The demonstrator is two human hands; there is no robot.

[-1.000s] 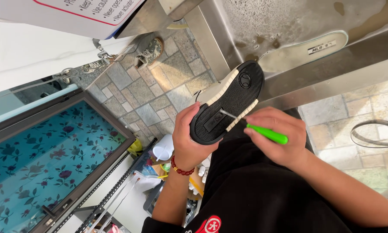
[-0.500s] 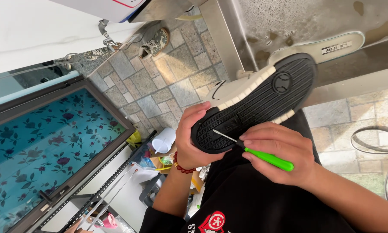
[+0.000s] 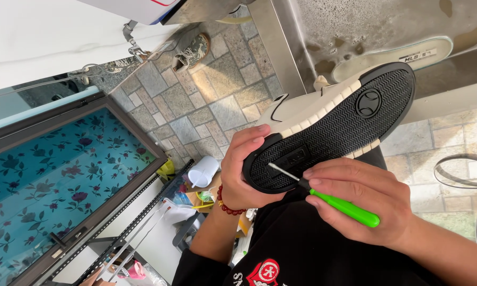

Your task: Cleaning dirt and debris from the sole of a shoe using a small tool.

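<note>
Black rubber, ridged in a zigzag tread, fills the middle of my view: it is the sole of a cream sneaker [image 3: 328, 124] that I hold upside down above my lap, toe pointing up and to the right. My left hand [image 3: 244, 172] grips the heel end, fingers curled shut around its edge, a red bead bracelet [image 3: 229, 205] on that wrist. My right hand [image 3: 363, 204] is closed on a green-handled pick [image 3: 336, 201], pinched between thumb and fingertips, and its thin metal tip rests on the tread near the heel.

A slip seems the main risk. The tip points toward my left thumb, so if it skids out of a groove it could jab that hand. Pressing too hard could also gouge the rubber.

Behind the shoe lies a loose white insole [image 3: 392, 55] on a wet metal surface. Below and left are grey stone paving [image 3: 217, 103], another worn shoe [image 3: 191, 50] on the ground, and a teal floral panel [image 3: 53, 180] in a dark frame.
</note>
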